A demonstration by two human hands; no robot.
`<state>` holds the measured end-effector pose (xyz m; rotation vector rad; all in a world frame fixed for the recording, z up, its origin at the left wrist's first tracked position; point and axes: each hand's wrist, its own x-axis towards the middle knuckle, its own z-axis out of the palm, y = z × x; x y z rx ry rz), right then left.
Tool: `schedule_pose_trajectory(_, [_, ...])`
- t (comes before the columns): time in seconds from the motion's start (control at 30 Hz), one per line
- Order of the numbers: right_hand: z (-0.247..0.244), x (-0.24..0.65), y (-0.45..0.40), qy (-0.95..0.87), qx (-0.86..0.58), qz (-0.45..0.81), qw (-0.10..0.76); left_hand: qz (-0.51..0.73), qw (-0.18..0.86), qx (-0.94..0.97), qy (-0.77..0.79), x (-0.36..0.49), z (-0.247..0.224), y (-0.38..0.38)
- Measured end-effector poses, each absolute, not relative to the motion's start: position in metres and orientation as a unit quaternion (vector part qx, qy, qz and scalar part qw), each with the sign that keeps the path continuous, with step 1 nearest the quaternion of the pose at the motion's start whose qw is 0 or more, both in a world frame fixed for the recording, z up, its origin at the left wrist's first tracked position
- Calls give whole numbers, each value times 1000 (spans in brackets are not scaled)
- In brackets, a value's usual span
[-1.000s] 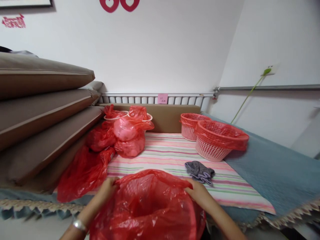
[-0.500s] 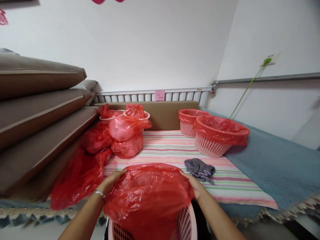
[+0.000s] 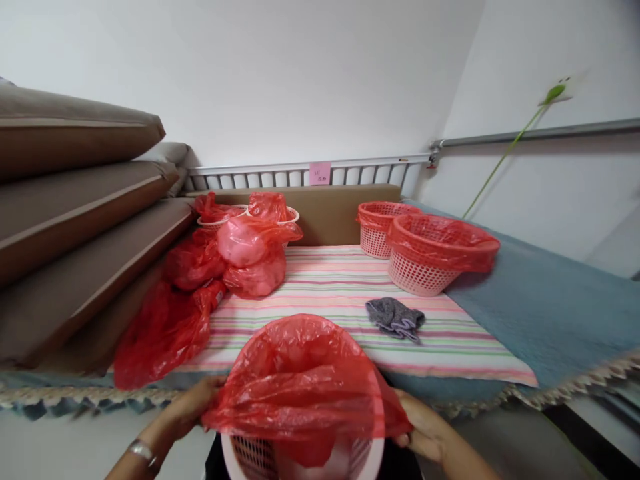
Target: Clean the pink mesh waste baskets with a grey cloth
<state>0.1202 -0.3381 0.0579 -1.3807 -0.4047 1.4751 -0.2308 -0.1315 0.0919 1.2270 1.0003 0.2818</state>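
Note:
A red plastic bag is stretched over the far rim of a pink plastic basket right in front of me. Its near edge spans the basket's opening, and the near part of the basket shows uncovered. My left hand, with a silver bracelet at the wrist, is closed on the bag's left edge; its fingertips are partly hidden by the film. On the other side, my right hand grips the bag's right edge beside the basket, with some fingers behind the plastic.
Two lined baskets stand at the right on a striped cloth, near a grey crumpled cloth. Red bags and more baskets lie at the left, beside stacked cushions. A radiator runs along the back wall.
Both hands have moved down and outward, drawing the red bag over the basket's far rim and down its sides. The view has tilted slightly downward.

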Motion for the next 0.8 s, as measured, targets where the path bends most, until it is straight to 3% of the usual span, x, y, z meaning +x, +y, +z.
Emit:
schedule_pose_trajectory(0.27, [65, 88, -375, -109, -540, 605, 575, 246, 765, 402, 438, -250, 91, -204])
schedule_pose_trajectory(0.4, [65, 74, -396, -150, -522, 627, 558, 272, 809, 306, 422, -252, 99, -249])
schedule_pose_trajectory(0.5, [50, 66, -402, -208, -577, 600, 514, 281, 817, 296, 408, -251, 79, -269])
schedule_pose_trajectory(0.6, [21, 65, -399, -217, -645, 551, 482, 305, 773, 327, 451, -250, 32, -273])
schedule_pose_trajectory(0.7, [-7, 71, -390, -189, -713, 494, 460, 302, 664, 432, 531, -253, -4, -259])
schedule_pose_trajectory(0.8, [-15, 82, -382, -171, -743, 466, 450, 315, 581, 495, 564, -265, 4, -228])
